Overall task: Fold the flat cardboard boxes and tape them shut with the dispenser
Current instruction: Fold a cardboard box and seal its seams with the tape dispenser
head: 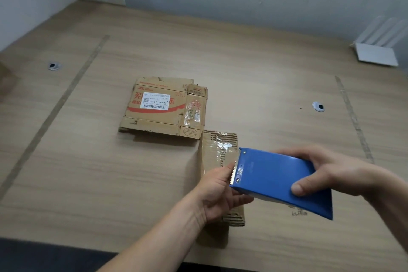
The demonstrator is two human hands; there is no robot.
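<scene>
The right hand point(335, 174) has its grip clamped round the blue tape dispenser point(280, 180), thumb on the near face, fingers over the far edge; the left hand point(217, 194) curls at the toothed blade end, seemingly pinching for the tape's free end, though the tape itself cannot be made out. Beneath that grip lies a small taped box point(218, 152) on the surface point(88, 172); beyond it, a flat cardboard box point(161, 108) waits unfolded. Judged step: readying tape; next, draw the end free without snagging the teeth.
</scene>
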